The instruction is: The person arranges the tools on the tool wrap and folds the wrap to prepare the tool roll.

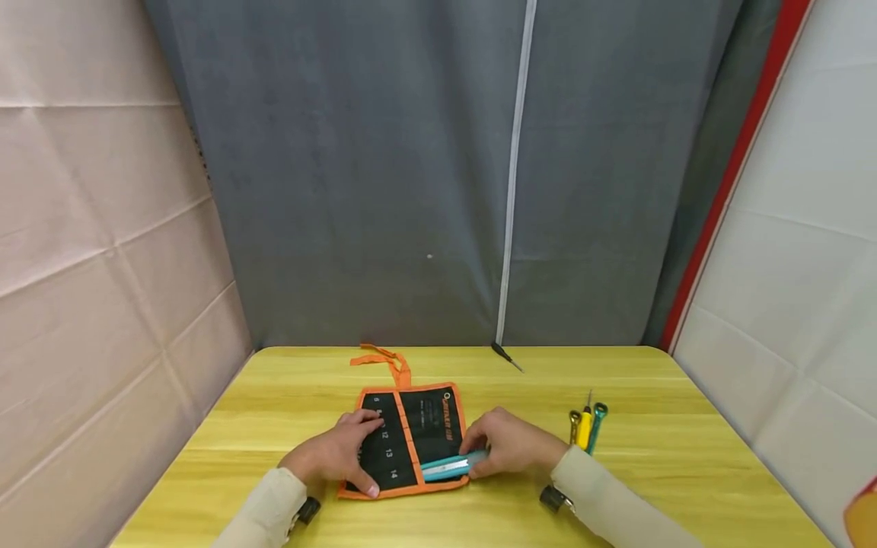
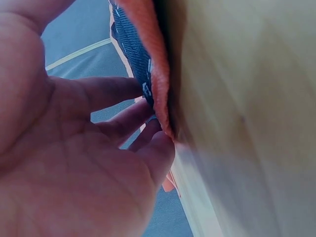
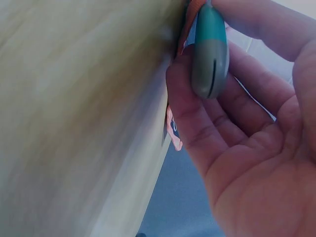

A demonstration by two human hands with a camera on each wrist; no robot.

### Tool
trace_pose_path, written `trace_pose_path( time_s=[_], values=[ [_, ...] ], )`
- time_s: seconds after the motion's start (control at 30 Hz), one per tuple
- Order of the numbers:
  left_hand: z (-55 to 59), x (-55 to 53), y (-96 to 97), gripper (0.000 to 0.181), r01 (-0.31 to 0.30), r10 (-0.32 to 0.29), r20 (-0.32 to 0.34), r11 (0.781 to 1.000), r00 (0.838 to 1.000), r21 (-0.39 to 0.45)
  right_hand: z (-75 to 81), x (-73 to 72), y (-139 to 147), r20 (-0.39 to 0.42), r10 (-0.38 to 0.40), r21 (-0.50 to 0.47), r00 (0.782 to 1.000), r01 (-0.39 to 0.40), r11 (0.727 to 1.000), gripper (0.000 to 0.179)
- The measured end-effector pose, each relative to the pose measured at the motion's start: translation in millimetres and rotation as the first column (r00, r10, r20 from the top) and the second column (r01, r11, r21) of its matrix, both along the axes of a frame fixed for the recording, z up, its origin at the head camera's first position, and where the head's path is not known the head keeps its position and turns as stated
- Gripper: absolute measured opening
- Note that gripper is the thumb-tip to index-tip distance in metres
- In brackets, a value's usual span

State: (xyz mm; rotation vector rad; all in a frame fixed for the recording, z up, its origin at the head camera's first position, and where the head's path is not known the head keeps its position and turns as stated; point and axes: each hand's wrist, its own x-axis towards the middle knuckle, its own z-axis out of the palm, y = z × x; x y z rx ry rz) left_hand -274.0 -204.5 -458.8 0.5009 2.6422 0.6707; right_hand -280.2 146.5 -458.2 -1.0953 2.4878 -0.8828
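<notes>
A black tool pouch (image 1: 435, 403) with orange trim and numbered pockets lies unfolded on the table. My left hand (image 1: 340, 449) rests on its left side, fingers spread across the fabric and thumb near the bottom edge. In the left wrist view, the fingertips touch the pouch's orange border (image 2: 160, 81). My right hand (image 1: 512, 441) pinches the grey end of a teal and grey tool, apparently a utility knife (image 1: 448, 466), between thumb and fingers. The knife lies over the pouch's lower right, its far end at the orange middle band. The right wrist view shows its rounded, slotted end (image 3: 211, 71).
Right of my right hand lie a gold wrench (image 1: 574, 418), a yellow screwdriver (image 1: 585, 430) and a teal wrench (image 1: 598, 422). A small black-handled screwdriver (image 1: 505, 355) lies near the table's back edge. Orange ties (image 1: 392, 361) stretch behind the pouch. A grey curtain (image 1: 377, 190) hangs beyond the table.
</notes>
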Motion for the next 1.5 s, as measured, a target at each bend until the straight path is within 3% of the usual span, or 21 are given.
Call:
trace_pose_path(
  time_s=[0.7,0.93,1.13,1.5],
  values=[
    [-2.1,0.5,-2.8,0.122,0.017,-0.017,0.002,1.0,1.0,0.011,-3.8,1.9,-32,-0.065,0.051,0.041,0.997,-0.048,0.998,0.02],
    [-2.0,0.4,-3.3,0.123,0.017,-0.017,0.001,1.0,1.0,0.011,-3.1,0.5,-21,-0.09,0.043,0.049,0.995,-0.039,0.998,0.027],
    [0.5,1.7,-0.9,0.122,0.013,-0.013,-0.007,1.0,1.0,0.001,-1.2,1.0,-8,-0.058,0.017,0.049,0.998,-0.014,0.999,0.025],
    [-0.2,2.1,2.9,0.123,-0.008,0.008,0.002,1.0,1.0,-0.01,0.0,6.4,-7,-0.072,0.003,0.048,0.997,0.0,0.999,0.024]
  ],
)
